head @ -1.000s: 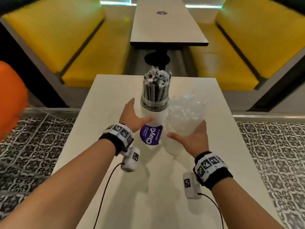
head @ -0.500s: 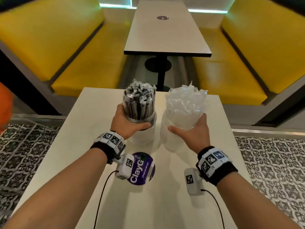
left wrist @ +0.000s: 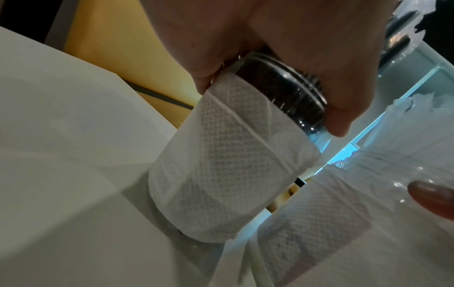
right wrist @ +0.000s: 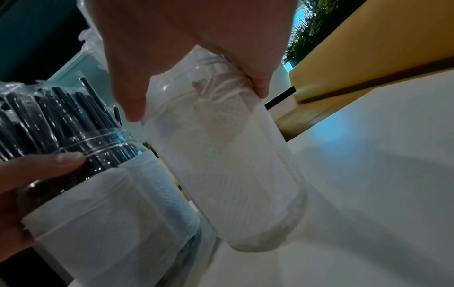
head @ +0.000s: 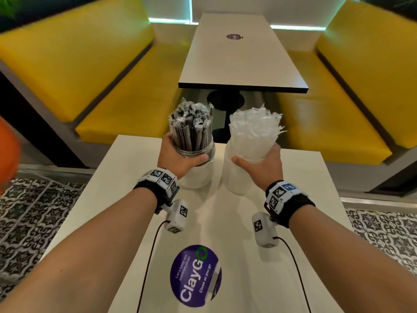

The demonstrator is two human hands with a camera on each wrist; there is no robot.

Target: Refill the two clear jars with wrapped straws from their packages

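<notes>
Two clear jars stand side by side near the far end of the white table (head: pixel 126 177), each wrapped in white paper towel. The left jar (head: pixel 197 172) (left wrist: pixel 221 174) (right wrist: pixel 110 213) is packed with wrapped black straws (head: pixel 191 125). My left hand (head: pixel 178 157) grips it round the neck. The right jar (head: pixel 237 179) (right wrist: pixel 236 174) (left wrist: pixel 319 223) holds wrapped clear straws (head: pixel 255 132), and my right hand (head: pixel 259 163) grips it just below the rim. Both jar bases rest on the table in the wrist views.
A round purple ClayGo sticker (head: pixel 195 275) lies on the table between my forearms. Beyond the table's far edge are yellow bench seats (head: pixel 135 105) and a second table (head: pixel 241 53). Patterned floor tiles (head: pixel 33 218) flank both sides.
Both jars have slid away from me toward the far end of the table, each held in its hand. They now stand a little apart; the purple sticker is uncovered.
</notes>
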